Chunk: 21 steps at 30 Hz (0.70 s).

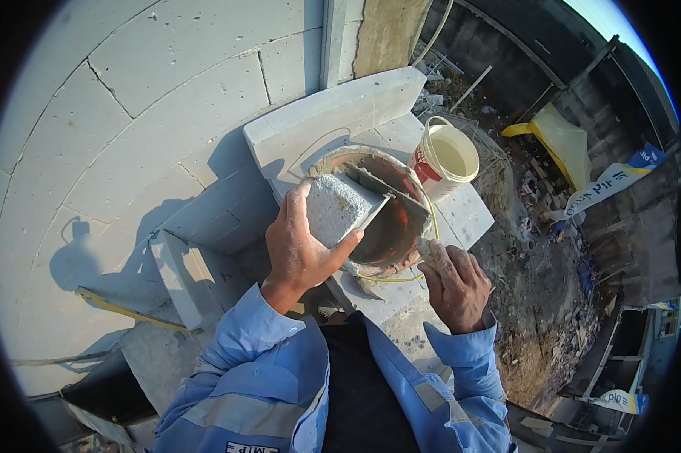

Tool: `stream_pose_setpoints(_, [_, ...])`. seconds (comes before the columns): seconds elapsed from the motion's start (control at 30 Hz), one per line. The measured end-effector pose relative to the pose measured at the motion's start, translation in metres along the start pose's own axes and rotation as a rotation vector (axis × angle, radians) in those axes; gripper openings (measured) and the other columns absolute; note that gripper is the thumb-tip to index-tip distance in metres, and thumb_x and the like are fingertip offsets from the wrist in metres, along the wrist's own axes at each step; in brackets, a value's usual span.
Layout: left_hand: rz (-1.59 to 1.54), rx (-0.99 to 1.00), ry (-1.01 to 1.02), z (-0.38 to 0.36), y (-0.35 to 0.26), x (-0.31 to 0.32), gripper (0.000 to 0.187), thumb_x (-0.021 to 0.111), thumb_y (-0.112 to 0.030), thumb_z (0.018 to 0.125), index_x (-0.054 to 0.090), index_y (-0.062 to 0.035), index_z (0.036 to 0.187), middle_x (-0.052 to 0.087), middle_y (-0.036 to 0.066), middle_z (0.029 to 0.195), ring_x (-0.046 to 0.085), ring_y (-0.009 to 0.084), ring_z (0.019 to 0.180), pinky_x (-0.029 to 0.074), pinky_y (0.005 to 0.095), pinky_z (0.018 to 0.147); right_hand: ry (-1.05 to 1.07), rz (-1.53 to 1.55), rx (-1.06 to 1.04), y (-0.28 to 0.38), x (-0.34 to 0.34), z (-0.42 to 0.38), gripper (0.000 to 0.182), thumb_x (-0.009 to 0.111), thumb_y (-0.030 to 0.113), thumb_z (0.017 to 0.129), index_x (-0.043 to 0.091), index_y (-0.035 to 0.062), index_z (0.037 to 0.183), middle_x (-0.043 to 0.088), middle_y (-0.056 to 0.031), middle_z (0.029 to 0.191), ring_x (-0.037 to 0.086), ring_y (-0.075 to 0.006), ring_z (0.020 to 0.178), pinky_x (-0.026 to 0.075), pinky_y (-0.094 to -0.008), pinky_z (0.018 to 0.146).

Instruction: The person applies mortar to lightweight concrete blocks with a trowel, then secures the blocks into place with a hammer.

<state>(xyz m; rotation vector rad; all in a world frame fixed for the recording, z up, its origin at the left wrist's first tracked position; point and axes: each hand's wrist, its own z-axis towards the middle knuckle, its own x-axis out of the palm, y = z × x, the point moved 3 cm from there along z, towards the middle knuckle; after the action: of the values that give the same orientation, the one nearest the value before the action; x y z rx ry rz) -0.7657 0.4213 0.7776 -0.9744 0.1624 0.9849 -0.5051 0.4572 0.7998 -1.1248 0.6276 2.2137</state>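
Observation:
My left hand [299, 245] grips a small pale grey concrete block piece [342, 205], thumb on the near side and fingers at the far left edge. The block is tilted over the left part of a mortar-smeared bucket [370, 269] with a reddish inside and a thin yellow handle. In my right hand [459, 288] is the handle of a trowel [397, 192], fingers wrapped round it. Its mortar-coated blade reaches across the bucket's mouth, close to the block's right edge. Part of the bucket's inside is hidden behind the block and blade.
A white bucket [451, 155] with a raised handle stands just beyond, on pale blocks [468, 215]. Left of me rises a block wall [182, 98], with a yellow bar [133, 309] near its foot. To the right lies lower, rubble-strewn ground [540, 325].

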Motion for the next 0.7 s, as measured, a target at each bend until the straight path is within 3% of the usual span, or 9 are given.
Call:
stream_pose_setpoints(0.33, [0.013, -0.056, 0.009, 0.005, 0.004, 0.008, 0.086, 0.089, -0.040, 0.068, 0.045, 0.0015, 0.129, 0.061, 0.020, 0.108, 0.067, 0.0381, 0.093, 0.056, 0.0459, 0.078, -0.088, 0.104, 0.033, 0.026, 0.005, -0.024, 0.052, 0.085, 0.011, 0.075, 0.068, 0.0105, 0.124, 0.068, -0.0085, 0.102, 0.065, -0.0254, 0.079, 0.053, -0.0364, 0.066])
stream_pose_setpoints(0.4, [0.009, -0.043, 0.007, 0.006, 0.006, 0.009, 0.086, 0.089, -0.040, 0.067, 0.045, 0.0010, 0.129, 0.061, 0.021, 0.109, 0.068, 0.0383, 0.093, 0.056, 0.0459, 0.078, -0.098, 0.152, 0.042, 0.032, 0.005, -0.027, 0.046, 0.085, 0.009, 0.073, 0.069, 0.0043, 0.116, 0.069, -0.0123, 0.101, 0.066, -0.0288, 0.077, 0.054, -0.0383, 0.067])
stream_pose_setpoints(0.47, [0.015, 0.059, -0.064, 0.004, 0.008, 0.008, 0.087, 0.089, -0.041, 0.067, 0.044, 0.0005, 0.130, 0.061, 0.021, 0.110, 0.068, 0.0381, 0.094, 0.057, 0.0462, 0.079, -0.090, 0.151, 0.039, 0.034, 0.003, -0.031, 0.048, 0.086, 0.008, 0.073, 0.069, 0.0045, 0.117, 0.069, -0.0129, 0.100, 0.067, -0.0284, 0.078, 0.053, -0.0376, 0.066])
stream_pose_setpoints(0.7, [0.037, -0.005, -0.034, -0.003, 0.019, 0.007, 0.088, 0.089, -0.041, 0.067, 0.044, 0.0000, 0.132, 0.060, 0.020, 0.113, 0.067, 0.0374, 0.097, 0.056, 0.0461, 0.080, -0.169, 0.256, 0.079, 0.020, -0.010, -0.036, 0.050, 0.086, 0.008, 0.071, 0.070, 0.0086, 0.119, 0.069, -0.0138, 0.102, 0.068, -0.0302, 0.083, 0.055, -0.0398, 0.069])
